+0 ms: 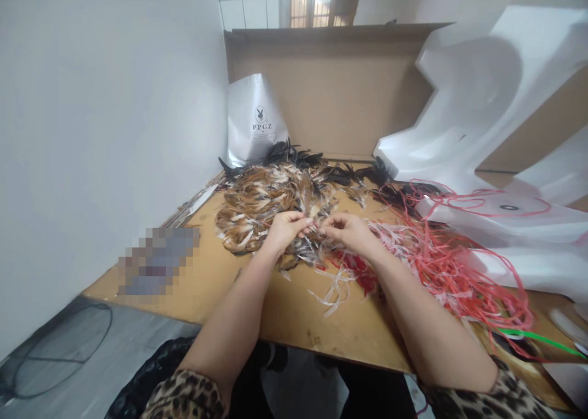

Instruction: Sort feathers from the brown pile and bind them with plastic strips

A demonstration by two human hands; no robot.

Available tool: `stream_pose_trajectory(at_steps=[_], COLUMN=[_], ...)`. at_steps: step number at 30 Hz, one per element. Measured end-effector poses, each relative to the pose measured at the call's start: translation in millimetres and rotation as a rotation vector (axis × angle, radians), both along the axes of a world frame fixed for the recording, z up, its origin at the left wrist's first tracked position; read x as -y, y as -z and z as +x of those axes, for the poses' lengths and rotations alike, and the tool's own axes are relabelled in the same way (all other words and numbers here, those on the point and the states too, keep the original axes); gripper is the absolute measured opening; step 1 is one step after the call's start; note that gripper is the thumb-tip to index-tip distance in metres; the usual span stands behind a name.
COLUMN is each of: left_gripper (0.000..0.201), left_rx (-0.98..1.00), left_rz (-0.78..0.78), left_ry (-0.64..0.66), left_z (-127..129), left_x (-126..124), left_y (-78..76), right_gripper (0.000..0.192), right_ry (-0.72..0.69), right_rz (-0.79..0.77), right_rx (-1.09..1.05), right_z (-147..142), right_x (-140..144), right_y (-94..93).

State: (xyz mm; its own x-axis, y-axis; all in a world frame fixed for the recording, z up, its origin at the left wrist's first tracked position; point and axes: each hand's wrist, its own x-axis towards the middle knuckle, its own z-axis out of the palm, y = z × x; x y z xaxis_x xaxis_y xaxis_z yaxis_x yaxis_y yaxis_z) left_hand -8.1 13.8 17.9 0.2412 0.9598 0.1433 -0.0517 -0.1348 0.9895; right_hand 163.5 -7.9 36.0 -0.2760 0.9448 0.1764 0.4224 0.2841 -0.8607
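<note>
My left hand point(287, 227) and my right hand point(349, 230) meet fingertip to fingertip over a pile of brown and white feathers point(261, 204) on a wooden board point(294, 315). Both hands pinch a small bunch of feathers between them. Darker black feathers point(294, 154) lie at the back of the pile. A tangle of red and pink strings point(441, 266) spreads just right of my right hand, partly under my forearm. A few pale strips point(335, 290) lie loose on the board below my hands.
A white bag marked PPGZ point(255, 122) leans on a cardboard sheet point(340, 88) at the back. White foam blocks point(487, 113) fill the right side. A white wall point(105, 131) stands left. A blurred patch point(158, 260) sits on the board's left. A green string point(542, 339) lies far right.
</note>
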Motion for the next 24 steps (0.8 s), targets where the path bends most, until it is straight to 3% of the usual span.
stream_pose_trajectory(at_steps=[4, 9, 14, 18, 24], left_gripper=[0.026, 0.029, 0.03, 0.027, 0.026], left_rx=[0.051, 0.003, -0.117, -0.188, -0.048], left_rz=[-0.029, -0.031, -0.094, -0.14, -0.231], left_ry=[0.016, 0.072, 0.192, 0.238, 0.352], left_z=[-2.9, -3.7, -4.7, -3.5, -3.4], left_x=[-5.3, -5.3, 1.6, 6.2, 5.3], left_y=[4.8, 6.6, 0.8, -1.1, 1.2], right_gripper=[0.02, 0.007, 0.014, 0.016, 0.019], right_ry=[-0.256, -0.249, -0.302, -0.264, -0.141], right_rz=[-0.061, 0.024, -0.039, -0.065, -0.068], right_rx=[0.353, 0.584, 0.362, 0.176, 0.034], right_z=[8.1, 0.0, 11.5, 26.7, 33.4], right_x=[3.7, 5.9, 2.9, -0.4, -5.0], right_y=[0.1, 7.1, -2.4, -10.5, -9.3])
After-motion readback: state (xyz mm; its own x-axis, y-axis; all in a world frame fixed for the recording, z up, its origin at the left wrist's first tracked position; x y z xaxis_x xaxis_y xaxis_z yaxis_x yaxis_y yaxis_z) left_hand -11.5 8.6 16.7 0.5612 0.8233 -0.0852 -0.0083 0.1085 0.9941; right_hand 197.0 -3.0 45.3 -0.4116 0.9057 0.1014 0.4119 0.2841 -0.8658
